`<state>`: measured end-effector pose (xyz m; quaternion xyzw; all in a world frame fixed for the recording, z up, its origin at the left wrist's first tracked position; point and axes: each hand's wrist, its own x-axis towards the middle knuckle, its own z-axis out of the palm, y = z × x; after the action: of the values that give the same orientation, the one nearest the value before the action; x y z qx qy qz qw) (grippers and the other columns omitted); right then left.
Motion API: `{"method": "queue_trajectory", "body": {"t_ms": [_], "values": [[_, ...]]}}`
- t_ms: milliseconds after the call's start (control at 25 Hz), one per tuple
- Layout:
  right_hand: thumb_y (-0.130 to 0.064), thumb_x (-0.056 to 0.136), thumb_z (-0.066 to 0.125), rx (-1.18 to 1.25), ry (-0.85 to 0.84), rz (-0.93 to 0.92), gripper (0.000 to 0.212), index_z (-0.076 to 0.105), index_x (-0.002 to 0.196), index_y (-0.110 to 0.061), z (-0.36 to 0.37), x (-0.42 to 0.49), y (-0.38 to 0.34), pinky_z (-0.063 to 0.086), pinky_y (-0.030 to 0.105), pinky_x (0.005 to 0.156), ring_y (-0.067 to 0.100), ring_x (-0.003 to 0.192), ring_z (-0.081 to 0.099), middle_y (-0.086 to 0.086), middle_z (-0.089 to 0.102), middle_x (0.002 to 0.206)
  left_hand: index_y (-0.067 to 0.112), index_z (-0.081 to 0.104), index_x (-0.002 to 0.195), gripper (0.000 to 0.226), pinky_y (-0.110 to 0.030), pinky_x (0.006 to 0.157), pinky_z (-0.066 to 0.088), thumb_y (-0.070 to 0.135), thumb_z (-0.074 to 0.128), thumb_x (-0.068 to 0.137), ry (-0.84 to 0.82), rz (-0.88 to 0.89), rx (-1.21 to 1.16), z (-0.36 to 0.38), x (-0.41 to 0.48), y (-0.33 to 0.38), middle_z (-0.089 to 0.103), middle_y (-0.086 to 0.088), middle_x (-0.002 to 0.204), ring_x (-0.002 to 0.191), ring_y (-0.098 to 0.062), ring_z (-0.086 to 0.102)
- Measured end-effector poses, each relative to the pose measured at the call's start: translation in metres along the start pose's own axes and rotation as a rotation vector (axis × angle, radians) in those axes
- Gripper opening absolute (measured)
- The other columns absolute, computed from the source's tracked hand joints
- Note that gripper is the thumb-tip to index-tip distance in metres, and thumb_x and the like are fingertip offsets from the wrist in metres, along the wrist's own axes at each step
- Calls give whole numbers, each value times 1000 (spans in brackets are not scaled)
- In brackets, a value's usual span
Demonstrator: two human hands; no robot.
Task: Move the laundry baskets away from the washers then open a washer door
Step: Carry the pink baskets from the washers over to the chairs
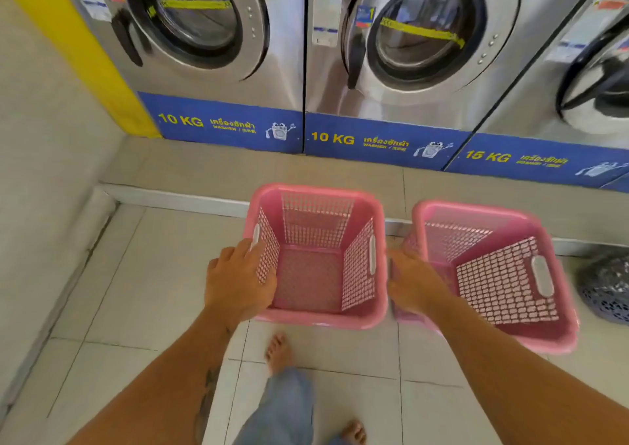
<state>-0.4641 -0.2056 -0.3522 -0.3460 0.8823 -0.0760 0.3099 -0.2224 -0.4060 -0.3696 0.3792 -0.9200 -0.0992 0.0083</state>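
Single head view, looking forward and steeply down; floor tiles (143,274) close, washer fronts (218,80) near ahead.

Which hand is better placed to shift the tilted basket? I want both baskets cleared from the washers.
The right hand. It already rests on the near left rim of the tilted basket, while the left hand is busy on the left wall of the upright basket.

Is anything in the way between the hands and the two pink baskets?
No. The left hand already grips the left basket at its rim, and the right hand is at the right basket, its grip blurred.
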Motion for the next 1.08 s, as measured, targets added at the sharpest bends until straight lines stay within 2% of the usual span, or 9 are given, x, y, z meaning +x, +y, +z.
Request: {"method": "queue_trajectory", "body": {"t_ms": [240,400,520,640,720,800,960,1040,1080], "values": [[-12,72,56,97,-39,274,78,32,145,-28,64,118,22,41,50,105,38,132,41,9,32,152,25,45,132,60,-50,86,49,55,44,79,-115,-60,-40,104,82,-46,45,-7,141,113,-33,52],[-11,73,58,141,-42,362,79,30,144,-33,96,166,40,54,42,82,38,113,57,12,38,146,31,40,133,60,-52,92,46,58,46,79,-189,-146,-4,152,119,-81,39,-8,145,123,-35,46],[-8,72,58,215,-73,407,87,23,145,-42,111,187,49,60,47,70,36,93,65,15,40,137,34,35,136,61,-52,91,49,51,53,80,-256,-189,-42,178,135,-99,36,-6,148,128,-35,42],[-7,72,61,266,-44,442,87,27,145,-42,119,196,56,59,38,52,32,84,65,13,35,136,30,42,134,53,-38,74,59,30,61,84,-238,-176,-158,187,145,-103,48,0,136,106,-26,60],[-4,73,62,306,-50,470,87,30,145,-40,118,198,57,58,34,48,31,82,65,9,34,134,25,49,133,51,-31,67,57,25,66,84,-212,-198,-216,185,148,-103,56,1,125,95,-22,65],[-3,74,63,315,-62,454,86,31,145,-39,111,190,54,59,36,49,30,82,66,7,34,132,24,52,131,50,-27,63,55,26,68,84,-194,-238,-246,176,144,-105,59,2,121,90,-19,65],[-10,73,63,157,-15,258,86,29,145,-41,68,165,28,43,14,39,23,87,61,8,37,139,26,54,129,47,-7,51,39,19,64,84,-101,-345,-315,132,119,-111,59,6,113,80,-13,58],[-7,72,61,105,13,165,86,29,145,-41,38,146,9,48,16,45,27,94,62,9,37,143,28,53,130,51,-4,49,35,16,65,82,-34,-411,-385,101,98,-109,55,9,112,80,-12,57],[-6,71,60,84,37,107,87,29,145,-40,24,135,-2,54,23,55,30,102,61,9,38,144,28,53,130,52,-3,49,35,15,66,81,4,-435,-404,84,86,-108,55,9,113,80,-11,56]]}}
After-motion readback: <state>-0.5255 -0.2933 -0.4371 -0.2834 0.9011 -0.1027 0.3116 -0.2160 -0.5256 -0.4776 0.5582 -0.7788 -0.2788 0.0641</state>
